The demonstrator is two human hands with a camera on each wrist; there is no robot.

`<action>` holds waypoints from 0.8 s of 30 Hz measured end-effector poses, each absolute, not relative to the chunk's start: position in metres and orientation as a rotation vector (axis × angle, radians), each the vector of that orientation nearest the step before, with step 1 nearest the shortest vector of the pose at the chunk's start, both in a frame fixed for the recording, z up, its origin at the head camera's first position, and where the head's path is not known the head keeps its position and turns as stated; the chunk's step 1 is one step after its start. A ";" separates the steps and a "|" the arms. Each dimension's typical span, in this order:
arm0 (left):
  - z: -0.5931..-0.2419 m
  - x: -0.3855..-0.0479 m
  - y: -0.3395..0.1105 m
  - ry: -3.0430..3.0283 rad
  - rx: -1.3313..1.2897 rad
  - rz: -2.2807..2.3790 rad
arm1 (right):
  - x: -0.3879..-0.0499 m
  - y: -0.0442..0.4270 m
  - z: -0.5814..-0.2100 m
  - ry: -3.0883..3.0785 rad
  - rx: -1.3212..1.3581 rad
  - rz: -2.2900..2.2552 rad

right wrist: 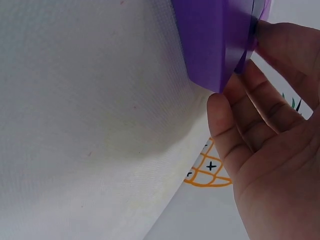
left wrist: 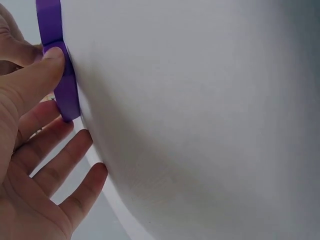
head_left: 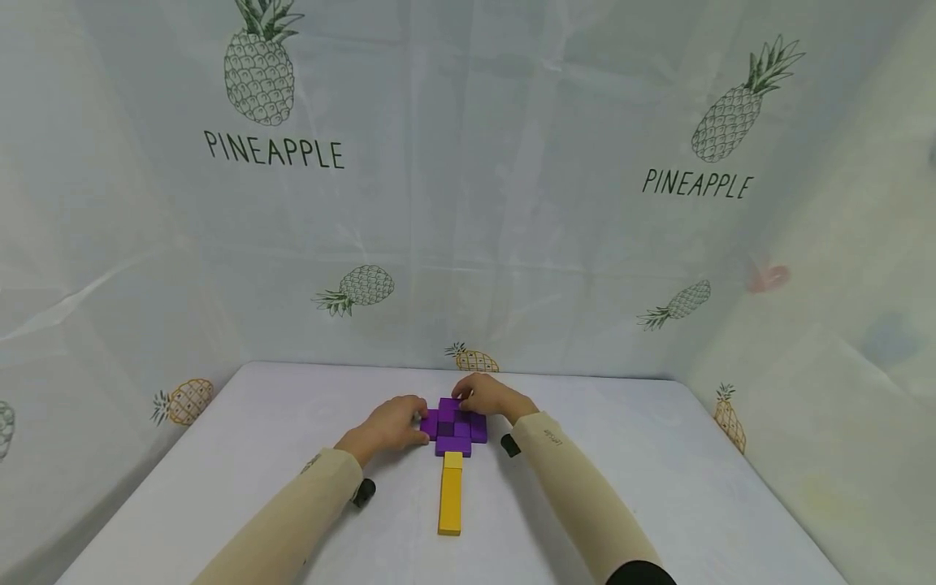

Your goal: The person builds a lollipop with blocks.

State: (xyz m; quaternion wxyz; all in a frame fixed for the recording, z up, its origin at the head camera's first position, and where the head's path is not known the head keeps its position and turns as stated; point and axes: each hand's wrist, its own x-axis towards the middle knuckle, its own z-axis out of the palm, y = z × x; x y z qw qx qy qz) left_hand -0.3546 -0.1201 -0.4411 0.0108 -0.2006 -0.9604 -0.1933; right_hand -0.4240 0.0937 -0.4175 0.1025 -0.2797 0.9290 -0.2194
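Note:
Several purple blocks lie together on the white table in a flat flower-like cluster, with a left block [head_left: 429,425], a right block [head_left: 478,429] and a front block [head_left: 453,446] around the middle. My left hand [head_left: 391,422] touches the cluster's left side; the left wrist view shows its thumb [left wrist: 52,62] against a purple block [left wrist: 67,97], the other fingers spread. At the far right of the cluster, my right hand [head_left: 491,396] touches the purple blocks with thumb and fingertips. In the right wrist view, its fingers [right wrist: 222,117] sit beside a block's end [right wrist: 205,50].
A small yellow block [head_left: 453,460] and a long yellow block [head_left: 450,502] run in line from the cluster toward me. The white table [head_left: 585,504] ends at a pineapple-printed curtain [head_left: 497,203] behind, with more sheeting at both sides.

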 end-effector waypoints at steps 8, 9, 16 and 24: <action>-0.441 -0.354 -0.118 -3.010 -0.587 -0.683 | -0.421 0.108 -0.408 2.783 -0.840 -0.615; -0.441 -0.355 -0.118 -3.014 -0.581 -0.686 | -0.421 0.111 -0.407 2.792 -0.844 -0.610; -0.444 -0.354 -0.122 -3.026 -0.572 -0.734 | -0.411 0.138 -0.397 2.841 -0.840 -0.575; -0.428 -0.336 -0.159 -3.032 -0.572 -0.664 | -0.387 0.176 -0.382 2.878 -0.873 -0.518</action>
